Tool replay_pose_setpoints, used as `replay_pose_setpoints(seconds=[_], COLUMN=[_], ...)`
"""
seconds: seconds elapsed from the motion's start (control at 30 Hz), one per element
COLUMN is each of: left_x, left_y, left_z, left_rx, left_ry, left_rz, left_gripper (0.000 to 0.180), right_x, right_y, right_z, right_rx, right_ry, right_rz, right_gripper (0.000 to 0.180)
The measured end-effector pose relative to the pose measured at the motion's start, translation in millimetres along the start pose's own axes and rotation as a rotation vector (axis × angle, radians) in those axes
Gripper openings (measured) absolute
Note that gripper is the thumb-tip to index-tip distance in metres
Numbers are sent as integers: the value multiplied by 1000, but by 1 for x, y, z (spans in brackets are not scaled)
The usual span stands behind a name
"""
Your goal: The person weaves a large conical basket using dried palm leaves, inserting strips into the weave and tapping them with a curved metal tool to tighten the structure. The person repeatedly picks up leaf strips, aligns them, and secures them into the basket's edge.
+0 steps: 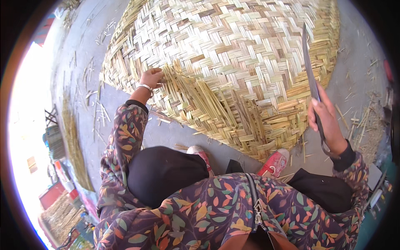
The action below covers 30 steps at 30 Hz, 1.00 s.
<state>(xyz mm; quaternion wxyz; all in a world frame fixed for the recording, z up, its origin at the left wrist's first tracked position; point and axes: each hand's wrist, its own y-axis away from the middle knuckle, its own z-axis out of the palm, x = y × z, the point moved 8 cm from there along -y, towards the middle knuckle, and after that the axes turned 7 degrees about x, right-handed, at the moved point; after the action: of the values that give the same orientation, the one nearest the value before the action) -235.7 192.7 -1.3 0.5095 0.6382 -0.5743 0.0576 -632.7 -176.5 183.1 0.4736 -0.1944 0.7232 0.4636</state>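
A large round mat (233,54) woven from flat straw-coloured strips lies on the grey ground in front of me. My left hand (152,78), with a white bangle at the wrist, rests on the mat's near left edge and grips loose strip ends (183,85) that stick out there. My right hand (327,118) is raised at the right and is closed around the handle of a long dark blade (309,66), which points up over the mat's right side. My two red shoes (273,163) stand at the mat's near edge.
Cut strip scraps (98,112) litter the concrete to the left and right of the mat. A long bundle of straw-coloured strips (75,146) lies at the far left. Stacked material and coloured objects sit at the lower left.
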Motion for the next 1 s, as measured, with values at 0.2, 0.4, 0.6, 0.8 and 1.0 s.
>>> replay_pose_setpoints(seconds=[0.2, 0.4, 0.6, 0.8, 1.0], left_x=[11, -12, -5, 8, 9], left_y=[6, -8, 2, 5, 5], left_z=[-19, -18, -21, -8, -7], left_rx=[357, 42, 222, 216, 303], left_ry=[-195, 66, -385, -559, -415], left_rz=[328, 122, 266, 315, 411], left_gripper=[40, 42, 43, 41, 32], right_x=[-33, -55, -40, -3, 23], right_y=[6, -5, -5, -2, 1], right_z=[65, 176, 248, 258, 257], right_rx=[-201, -415, -547, -471, -420], right_ry=[406, 484, 362, 185, 218], right_rz=[115, 28, -255, -153, -88], right_gripper=[61, 60, 60, 62, 62])
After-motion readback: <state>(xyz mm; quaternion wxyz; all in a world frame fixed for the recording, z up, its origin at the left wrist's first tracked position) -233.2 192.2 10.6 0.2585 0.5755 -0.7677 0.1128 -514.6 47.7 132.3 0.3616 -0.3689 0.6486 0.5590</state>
